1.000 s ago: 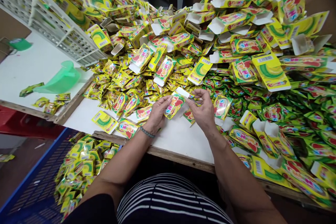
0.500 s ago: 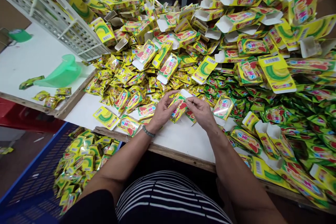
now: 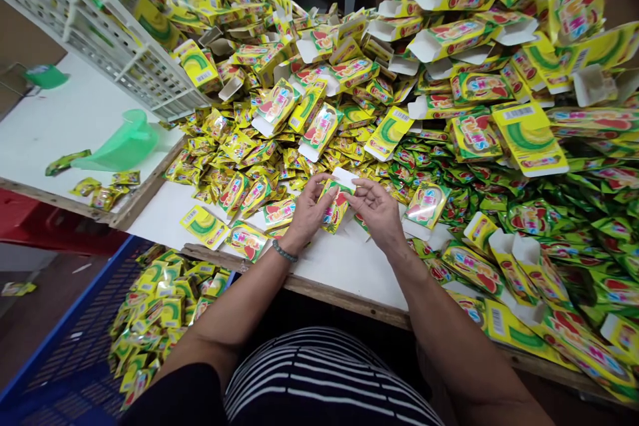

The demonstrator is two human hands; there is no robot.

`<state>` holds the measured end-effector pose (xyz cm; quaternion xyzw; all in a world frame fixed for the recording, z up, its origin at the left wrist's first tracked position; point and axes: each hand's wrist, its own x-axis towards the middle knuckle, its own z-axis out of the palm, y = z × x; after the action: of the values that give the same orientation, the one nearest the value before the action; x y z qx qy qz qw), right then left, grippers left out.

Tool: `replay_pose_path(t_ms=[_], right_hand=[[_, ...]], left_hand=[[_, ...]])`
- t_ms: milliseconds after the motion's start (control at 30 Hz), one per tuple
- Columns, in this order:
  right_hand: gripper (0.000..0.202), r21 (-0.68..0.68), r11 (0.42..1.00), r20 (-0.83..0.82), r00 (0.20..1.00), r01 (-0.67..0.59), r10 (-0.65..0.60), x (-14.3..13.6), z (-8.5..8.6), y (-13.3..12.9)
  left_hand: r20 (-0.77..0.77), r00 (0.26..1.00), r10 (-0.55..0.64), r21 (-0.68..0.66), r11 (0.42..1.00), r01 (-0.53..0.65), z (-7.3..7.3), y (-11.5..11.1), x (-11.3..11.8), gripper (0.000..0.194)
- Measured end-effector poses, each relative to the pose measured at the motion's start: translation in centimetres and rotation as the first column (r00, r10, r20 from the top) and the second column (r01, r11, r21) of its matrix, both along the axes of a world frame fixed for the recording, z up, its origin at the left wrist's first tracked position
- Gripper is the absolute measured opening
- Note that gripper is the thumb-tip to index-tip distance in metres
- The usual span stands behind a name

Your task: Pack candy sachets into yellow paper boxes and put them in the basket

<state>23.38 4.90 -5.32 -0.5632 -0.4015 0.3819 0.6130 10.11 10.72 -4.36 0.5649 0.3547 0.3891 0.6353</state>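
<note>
A small yellow and green candy box (image 3: 334, 212) is between my hands, its white end flap up at the top. My left hand (image 3: 312, 210) is closed on the box's left side, thumb across the front. At the flap and upper right edge, my right hand (image 3: 375, 208) pinches the box. Several filled-looking boxes lie flat on the white table (image 3: 344, 266) to the left, and another box (image 3: 427, 205) lies right of my right hand. Beyond my hands are heaps of yellow wrapped candies (image 3: 249, 146) and green wrapped candies (image 3: 464, 193).
Many open boxes (image 3: 449, 40) are piled at the back and right. A white plastic crate (image 3: 130, 46) leans at the left, near a green scoop (image 3: 120, 143). Below the table's wooden edge, a blue basket (image 3: 64, 333) holds many boxes.
The box is turned more upright, with its white flap showing more. My right hand's fingers have shifted up toward the flap. The view has shifted slightly.
</note>
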Motion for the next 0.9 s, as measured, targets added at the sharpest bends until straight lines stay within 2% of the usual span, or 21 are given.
replay_pose_path(t_ms=[133, 200, 300, 400, 500, 567, 700, 833, 900], right_hand=[[0.035, -0.029, 0.997, 0.031, 0.997, -0.073, 0.074, -0.5, -0.3, -0.2], [0.035, -0.038, 0.997, 0.018, 0.998, -0.061, 0.062, -0.4, -0.1, -0.2], [0.043, -0.020, 0.999, -0.053, 0.998, -0.029, 0.028, 0.0, 0.4, -0.1], [0.049, -0.042, 0.994, -0.042, 0.994, -0.101, 0.099, 0.9, 0.9, -0.1], [0.034, -0.050, 0.983, 0.013, 0.984, -0.177, 0.178, 1.7, 1.1, -0.3], [0.027, -0.029, 0.982, 0.022, 0.982, -0.187, 0.188, 1.9, 1.1, -0.4], [0.026, -0.068, 0.990, -0.032, 0.992, -0.123, 0.121, 1.5, 0.6, -0.3], [0.027, -0.102, 0.995, -0.191, 0.981, -0.018, -0.002, 1.3, 0.3, 0.0], [0.027, -0.118, 0.993, -0.218, 0.976, -0.027, 0.000, 1.5, 0.4, 0.0]], left_hand=[[0.017, 1.000, -0.019, -0.013, 1.000, 0.019, 0.1, 0.0, -0.1, 0.040], [0.044, 0.999, -0.028, -0.049, 0.998, 0.030, 0.3, -0.1, 0.0, 0.041], [0.092, 0.995, -0.041, -0.089, 0.995, 0.050, 0.7, -0.3, 0.1, 0.042], [0.087, 0.996, -0.034, -0.131, 0.990, 0.045, 0.9, -0.3, 0.0, 0.048], [0.059, 0.998, 0.006, -0.160, 0.987, 0.004, 1.1, -0.3, -0.2, 0.057], [0.057, 0.998, 0.021, -0.164, 0.986, -0.011, 1.1, -0.3, -0.2, 0.058], [0.080, 0.996, 0.026, -0.186, 0.982, -0.011, 1.0, -0.2, -0.1, 0.050], [0.083, 0.997, 0.000, -0.194, 0.981, 0.016, 1.1, -0.1, -0.1, 0.045], [0.084, 0.996, -0.013, -0.187, 0.982, 0.029, 1.2, -0.1, -0.1, 0.045]])
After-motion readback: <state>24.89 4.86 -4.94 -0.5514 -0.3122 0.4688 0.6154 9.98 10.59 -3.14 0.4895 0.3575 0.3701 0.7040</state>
